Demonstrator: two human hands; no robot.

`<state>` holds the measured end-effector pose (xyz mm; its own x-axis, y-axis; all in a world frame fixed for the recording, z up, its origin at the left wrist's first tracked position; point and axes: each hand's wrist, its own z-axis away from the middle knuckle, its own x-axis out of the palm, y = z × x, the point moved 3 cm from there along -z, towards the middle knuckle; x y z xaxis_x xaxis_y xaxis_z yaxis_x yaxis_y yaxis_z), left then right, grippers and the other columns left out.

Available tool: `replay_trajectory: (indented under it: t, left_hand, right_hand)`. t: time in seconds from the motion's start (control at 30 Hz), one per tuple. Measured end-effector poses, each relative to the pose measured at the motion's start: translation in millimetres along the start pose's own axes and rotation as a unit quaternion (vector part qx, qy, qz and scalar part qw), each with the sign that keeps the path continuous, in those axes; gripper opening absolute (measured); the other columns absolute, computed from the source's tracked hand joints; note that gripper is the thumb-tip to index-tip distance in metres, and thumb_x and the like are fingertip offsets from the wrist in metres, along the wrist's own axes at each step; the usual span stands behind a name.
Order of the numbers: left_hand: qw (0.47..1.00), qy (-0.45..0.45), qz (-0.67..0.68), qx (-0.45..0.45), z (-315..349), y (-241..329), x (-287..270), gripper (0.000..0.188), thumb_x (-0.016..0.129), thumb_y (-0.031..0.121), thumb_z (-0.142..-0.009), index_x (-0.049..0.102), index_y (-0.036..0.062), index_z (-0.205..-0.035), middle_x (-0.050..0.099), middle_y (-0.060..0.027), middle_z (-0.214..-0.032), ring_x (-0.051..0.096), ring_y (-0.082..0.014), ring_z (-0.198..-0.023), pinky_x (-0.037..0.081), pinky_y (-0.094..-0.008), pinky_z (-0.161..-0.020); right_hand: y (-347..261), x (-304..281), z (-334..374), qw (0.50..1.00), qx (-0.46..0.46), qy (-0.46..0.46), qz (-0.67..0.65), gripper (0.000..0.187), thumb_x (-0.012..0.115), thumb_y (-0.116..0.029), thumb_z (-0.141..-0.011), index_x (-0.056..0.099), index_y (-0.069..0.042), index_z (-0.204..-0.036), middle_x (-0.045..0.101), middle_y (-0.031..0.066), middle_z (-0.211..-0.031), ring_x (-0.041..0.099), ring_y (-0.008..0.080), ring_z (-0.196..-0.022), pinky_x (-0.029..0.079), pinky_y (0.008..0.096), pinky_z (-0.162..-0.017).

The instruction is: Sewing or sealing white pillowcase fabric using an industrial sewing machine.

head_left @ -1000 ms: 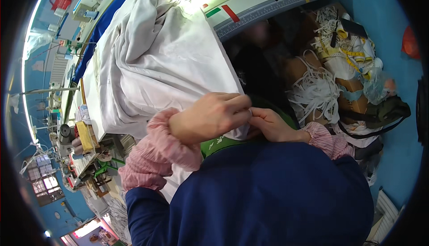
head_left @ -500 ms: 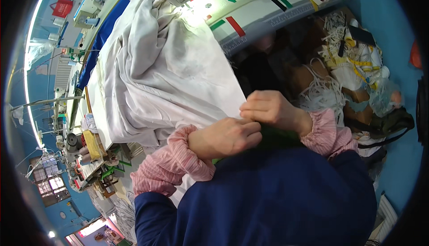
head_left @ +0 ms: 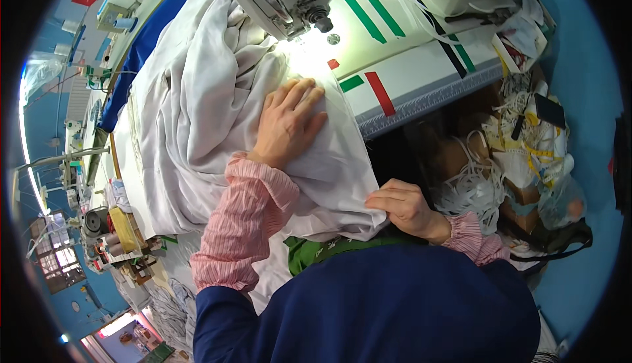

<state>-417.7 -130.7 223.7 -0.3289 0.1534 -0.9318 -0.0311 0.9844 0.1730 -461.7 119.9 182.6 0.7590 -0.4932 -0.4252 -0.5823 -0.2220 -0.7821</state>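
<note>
A large white cloth (head_left: 197, 99) lies in loose folds over the table, its far part under the head of a sewing machine (head_left: 276, 7) where a bright lamp shines. My left hand (head_left: 288, 122) rests palm down on the cloth just short of the machine's needle area, fingers stretched forward. At the cloth's near right corner, my right hand (head_left: 403, 206) pinches the edge between thumb and fingers. From that corner the cloth's right edge runs straight up toward the machine. Pink striped sleeve covers (head_left: 247, 211) are on both forearms.
A ruler strip (head_left: 428, 103) runs along the table's front edge, with green, black and red tape (head_left: 380, 93) on the top. Right of it, a box holds white strips (head_left: 471, 185), a tape measure and a dark phone (head_left: 550, 111). More machines stand at far left.
My left hand has left the near corner and moved forward onto the cloth, opening flat. My right hand keeps its pinch, slightly lower. The view has shifted, showing more of the machine.
</note>
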Motion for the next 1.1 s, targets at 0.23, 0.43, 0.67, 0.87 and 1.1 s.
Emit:
replay_trajectory:
  t: [0.23, 0.43, 0.67, 0.87, 1.1]
  left_hand:
    - [0.998, -0.009, 0.059, -0.009, -29, -38, 0, 0.04, 0.067, 0.016, -0.08, 0.06, 0.0029, -0.117, 0.056, -0.017, -0.123, 0.049, -0.0366, -0.117, 0.037, -0.0434, -0.103]
    - [0.999, 0.001, 0.023, -0.023, -47, -68, 5, 0.041, 0.067, 0.023, -0.082, 0.059, -0.0031, -0.113, 0.056, -0.02, -0.119, 0.05, -0.0364, -0.115, 0.04, -0.0413, -0.1]
    - [0.998, -0.032, 0.036, -0.048, -68, -108, 12, 0.036, 0.062, 0.03, -0.085, 0.064, -0.002, -0.101, 0.061, -0.0214, -0.104, 0.056, -0.0355, -0.102, 0.042, -0.0409, -0.09]
    - [0.999, -0.001, 0.024, -0.031, -85, -145, 15, 0.034, 0.06, 0.034, -0.086, 0.067, 0.0021, -0.098, 0.066, -0.0185, -0.094, 0.062, -0.0354, -0.088, 0.046, -0.0402, -0.08]
    - [0.999, 0.008, 0.02, -0.038, -115, -191, 15, 0.03, 0.06, 0.03, -0.086, 0.066, 0.0023, -0.095, 0.065, -0.017, -0.091, 0.062, -0.0331, -0.084, 0.047, -0.0393, -0.076]
  right_hand:
    - [18, 4, -40, 1.0, 0.02, 0.002, -0.014, 0.038, 0.056, 0.015, -0.055, 0.07, 0.0, -0.087, 0.068, 0.0098, -0.085, 0.063, 0.0246, -0.074, 0.054, 0.0325, -0.064]
    - [27, -4, -75, 0.996, -0.025, 0.004, 0.086, 0.027, 0.064, 0.003, -0.061, 0.07, -0.006, -0.086, 0.068, 0.001, -0.085, 0.058, 0.0174, -0.073, 0.045, 0.0305, -0.063]
    - [31, -11, -112, 0.995, 0.005, 0.014, 0.099, 0.032, 0.063, 0.011, -0.06, 0.071, -0.008, -0.085, 0.07, -0.0004, -0.086, 0.057, 0.0177, -0.073, 0.04, 0.0317, -0.067]
    - [46, -7, -150, 0.996, 0.031, -0.007, 0.082, 0.027, 0.064, 0.008, -0.063, 0.07, -0.008, -0.085, 0.068, 0.0017, -0.081, 0.058, 0.0206, -0.074, 0.044, 0.0333, -0.071]
    - [67, -8, -189, 0.995, 0.055, -0.038, 0.069, 0.024, 0.066, 0.007, -0.068, 0.071, -0.009, -0.085, 0.066, 0.0053, -0.076, 0.06, 0.0224, -0.076, 0.047, 0.0331, -0.068]
